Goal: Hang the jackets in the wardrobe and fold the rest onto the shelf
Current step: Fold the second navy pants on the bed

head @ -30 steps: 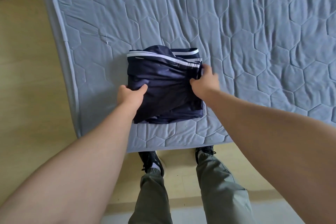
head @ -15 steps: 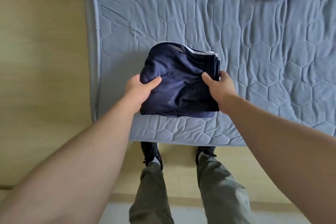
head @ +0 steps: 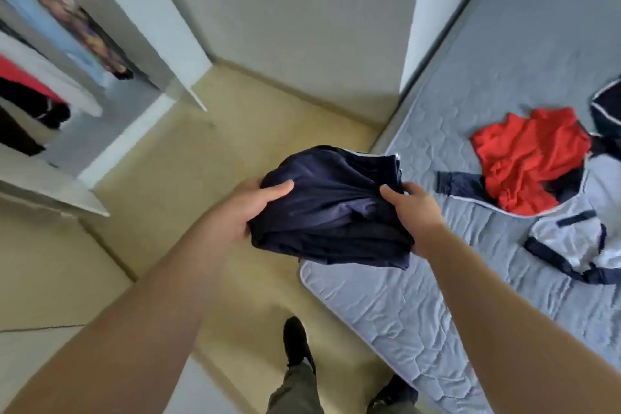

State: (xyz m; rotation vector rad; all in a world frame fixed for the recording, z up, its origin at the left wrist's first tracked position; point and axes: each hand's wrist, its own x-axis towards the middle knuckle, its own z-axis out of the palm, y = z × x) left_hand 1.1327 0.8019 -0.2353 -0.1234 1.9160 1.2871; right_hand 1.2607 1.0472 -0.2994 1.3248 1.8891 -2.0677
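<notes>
A folded navy garment [head: 331,208] with thin white trim is held in the air over the floor, beside the mattress corner. My left hand [head: 248,203] grips its left edge with the thumb on top. My right hand [head: 415,212] grips its right edge, thumb on the cloth. The open wardrobe [head: 50,84] stands at the left, with hanging clothes and shelves that hold folded red and dark items.
The grey quilted mattress [head: 403,306] lies at the right on the floor. On it are a red garment [head: 527,158] and a white and navy jacket [head: 578,235]. A white wardrobe door [head: 141,17] stands open. Yellowish floor [head: 188,185] lies between bed and wardrobe.
The folded navy garment has been lifted off the mattress by both hands. My view has swung left, from straight down on the bed to the floor and wardrobe.
</notes>
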